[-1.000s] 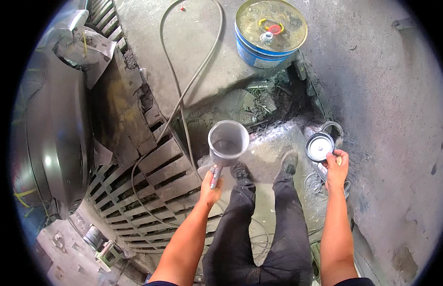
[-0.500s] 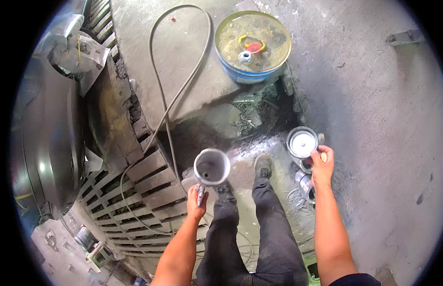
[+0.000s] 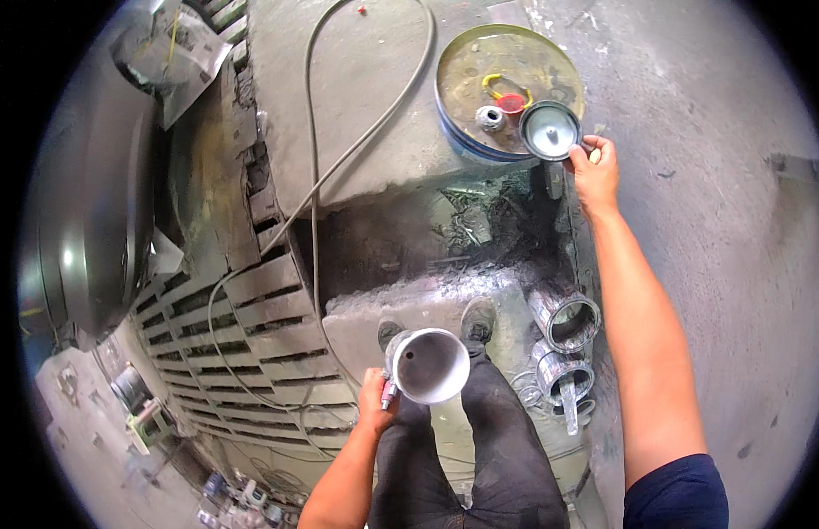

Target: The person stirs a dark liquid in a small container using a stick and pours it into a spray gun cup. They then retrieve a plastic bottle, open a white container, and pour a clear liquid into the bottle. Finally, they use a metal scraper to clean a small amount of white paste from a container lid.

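Note:
My left hand [image 3: 374,407] grips a spray gun by its body. The gun's open grey cup [image 3: 431,366] faces up at me, and I see its bare inner wall and a dark hole at the bottom. In my right hand [image 3: 595,181] is a round, dark-rimmed lid [image 3: 551,130] with a silvery middle, pinched at its edge between thumb and fingers. Something small and pale shows between those fingers. The lid is over the near right edge of a blue drum [image 3: 467,66]; whether it touches the drum cannot be told.
On the drum top lie a red cap [image 3: 510,103], a yellow handle [image 3: 491,82] and a grey spout [image 3: 489,118]. Two open tins [image 3: 540,309] lie right of my feet, with a flat stick [image 3: 569,407]. Ahead is a pit [image 3: 365,251]; a hose [image 3: 314,159] crosses slatted grating [image 3: 277,322].
My right hand has carried the lid forward, from above the tins to the drum. The spray gun in my left hand has shifted right and nearer, its cup tilted another way.

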The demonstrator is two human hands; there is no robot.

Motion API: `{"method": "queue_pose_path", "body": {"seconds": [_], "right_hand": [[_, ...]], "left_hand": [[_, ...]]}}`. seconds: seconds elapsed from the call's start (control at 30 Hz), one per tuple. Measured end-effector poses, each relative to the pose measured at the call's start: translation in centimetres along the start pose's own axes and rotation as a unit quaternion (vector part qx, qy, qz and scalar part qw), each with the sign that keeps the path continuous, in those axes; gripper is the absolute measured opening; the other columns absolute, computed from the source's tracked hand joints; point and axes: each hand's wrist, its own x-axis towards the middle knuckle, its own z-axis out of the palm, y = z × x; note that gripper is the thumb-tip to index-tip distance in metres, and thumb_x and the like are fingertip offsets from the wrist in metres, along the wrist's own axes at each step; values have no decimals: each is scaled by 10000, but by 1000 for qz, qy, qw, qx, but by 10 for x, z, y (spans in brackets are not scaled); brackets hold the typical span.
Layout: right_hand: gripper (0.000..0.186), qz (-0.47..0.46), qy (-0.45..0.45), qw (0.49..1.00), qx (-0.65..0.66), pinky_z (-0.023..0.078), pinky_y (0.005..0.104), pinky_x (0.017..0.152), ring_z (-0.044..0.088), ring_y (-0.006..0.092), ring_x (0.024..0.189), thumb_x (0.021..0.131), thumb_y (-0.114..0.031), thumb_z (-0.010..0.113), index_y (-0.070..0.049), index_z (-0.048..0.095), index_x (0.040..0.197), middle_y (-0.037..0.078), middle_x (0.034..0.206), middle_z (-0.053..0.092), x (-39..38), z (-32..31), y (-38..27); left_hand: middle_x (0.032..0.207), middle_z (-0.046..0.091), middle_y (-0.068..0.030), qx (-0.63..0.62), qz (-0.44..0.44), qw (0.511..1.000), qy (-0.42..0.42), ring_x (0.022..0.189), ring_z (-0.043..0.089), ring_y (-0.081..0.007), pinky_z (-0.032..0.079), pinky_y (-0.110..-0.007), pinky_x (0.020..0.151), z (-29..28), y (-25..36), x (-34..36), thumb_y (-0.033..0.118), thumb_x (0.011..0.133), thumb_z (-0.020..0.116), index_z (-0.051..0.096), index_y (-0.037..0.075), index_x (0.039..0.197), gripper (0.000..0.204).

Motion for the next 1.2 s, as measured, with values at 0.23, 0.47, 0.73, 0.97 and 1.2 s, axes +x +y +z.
{"method": "queue_pose_path", "body": {"seconds": [0.23,0.47,0.73,0.97,1.2], "right_hand": [[395,-156,-45,967,-194,500,344,819,622,191,890,838,-275,722,-51,560,1120,110,988,633,34,3,14],[284,-360,-172,823,-405,391,442,1005,522,372,1153,933,-212,547,-80,599,1180,181,1196,583,94,-19,-11],[372,-246,-119,880,-388,394,418,1017,491,360,1216,918,-218,575,-23,561,1234,217,1270,541,9,-49,-8],[193,31,-363,864,-346,514,395,804,664,336,892,868,-85,555,-8,642,1022,201,988,674,-220,-117,56],[281,120,-476,804,-336,492,389,876,621,329,986,821,-84,572,-31,642,1088,192,1071,632,-396,-119,64]], "left_hand": [[890,546,-146,-14,-41,998,-38,872,541,-375,459,-398,758,14,2,-5,11,700,649,594,55,947,257],[884,540,-143,-38,-55,997,-26,858,542,-377,464,-400,749,21,3,-3,-4,690,649,606,70,939,264],[854,541,-141,19,-44,998,-41,821,550,-377,461,-408,726,17,-22,-24,43,724,694,604,77,921,220],[852,559,-132,-77,-30,996,-25,809,572,-359,470,-389,698,4,-28,-34,3,701,688,620,65,921,239],[820,572,-132,-88,-42,995,-26,775,575,-363,469,-398,671,-1,-65,-69,106,762,726,619,60,857,151]]}}
